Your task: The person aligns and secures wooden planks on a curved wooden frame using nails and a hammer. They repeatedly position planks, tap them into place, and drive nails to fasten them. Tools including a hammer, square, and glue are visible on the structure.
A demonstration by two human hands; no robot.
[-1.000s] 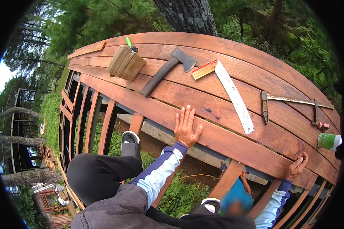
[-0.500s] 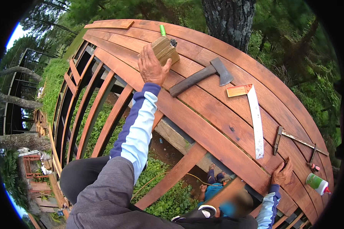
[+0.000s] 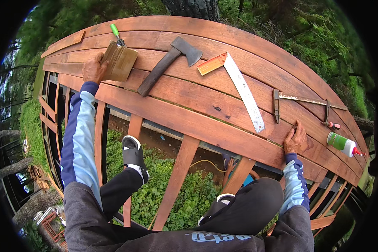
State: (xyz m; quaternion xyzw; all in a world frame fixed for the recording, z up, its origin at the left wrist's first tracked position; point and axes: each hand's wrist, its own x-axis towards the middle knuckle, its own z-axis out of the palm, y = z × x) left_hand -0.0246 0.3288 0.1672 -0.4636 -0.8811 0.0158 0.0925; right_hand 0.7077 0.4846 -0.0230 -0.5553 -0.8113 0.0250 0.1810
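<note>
At the far left of the deck my left hand point(image 3: 95, 69) is closed on the left edge of a brown block point(image 3: 122, 63), of wood or cardboard. Some fingers are hidden behind that edge. My right hand point(image 3: 295, 139) rests on the deck boards point(image 3: 185, 117) with its fingers stretched out, holding nothing. Just behind the block lies a green-handled tool point(image 3: 115, 30), its dark head partly covered. An axe point(image 3: 168, 63) lies right of the block, then a try square point(image 3: 244, 94) with an orange stock. A bar clamp point(image 3: 302, 99) is beyond my right hand.
A white and green glue bottle point(image 3: 342, 143) with a red cap lies at the right. A loose board point(image 3: 65, 44) is at the far left end. Open gaps between joists point(image 3: 179, 180) show plants below. Another person point(image 3: 248, 176) is partly visible underneath.
My left hand has gone from spread against the block to closed on its left edge, and the block has turned. The view has shifted, showing my left foot. My right hand stays on the boards.
</note>
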